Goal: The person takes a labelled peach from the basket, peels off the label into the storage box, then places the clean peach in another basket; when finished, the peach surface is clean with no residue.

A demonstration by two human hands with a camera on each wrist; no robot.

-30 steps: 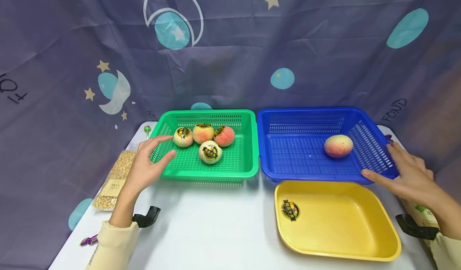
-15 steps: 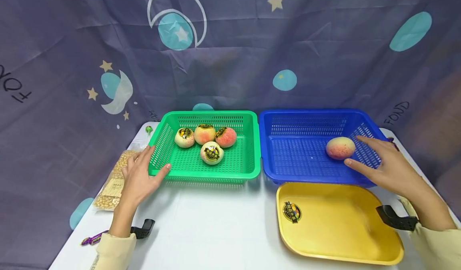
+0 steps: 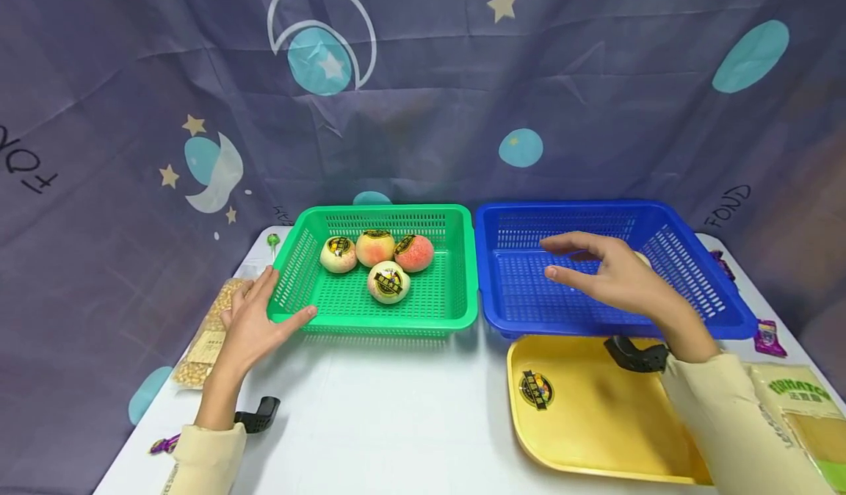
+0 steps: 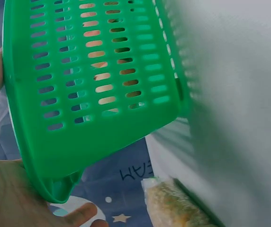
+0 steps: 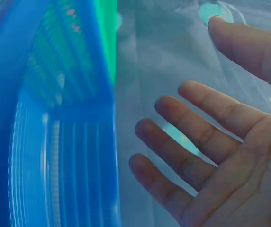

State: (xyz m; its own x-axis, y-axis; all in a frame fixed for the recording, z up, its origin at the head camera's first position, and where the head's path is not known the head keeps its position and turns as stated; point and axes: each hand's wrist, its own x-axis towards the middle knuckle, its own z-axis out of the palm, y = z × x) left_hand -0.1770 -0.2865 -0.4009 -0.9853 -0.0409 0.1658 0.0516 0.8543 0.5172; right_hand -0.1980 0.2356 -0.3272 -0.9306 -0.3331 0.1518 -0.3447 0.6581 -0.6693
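My left hand (image 3: 251, 326) rests on the left front corner of a green basket (image 3: 471, 289), thumb by the front rim and fingers along the left side. The left wrist view shows the basket's slotted wall (image 4: 93, 85) beside that hand. Inside the basket sit several peaches, one of them a pale peach (image 3: 388, 283) with a black label. Over the blue basket (image 3: 529, 326) hovers my right hand (image 3: 611, 271), its fingers spread and holding nothing. It mostly hides a peach (image 3: 642, 259) in that basket; only a pale edge shows.
A yellow bin (image 3: 581, 421) with a label stands before the blue basket, partly under my right forearm. At left lie a bag of kernels (image 3: 214, 333) and a lollipop (image 3: 273, 241). On the right are a purple-wrapped candy (image 3: 769, 338) and a packet (image 3: 796, 407).
My right hand has moved left from the blue basket's right rim, past the peach, to above the basket's middle. My left hand has come down onto the green basket's corner.
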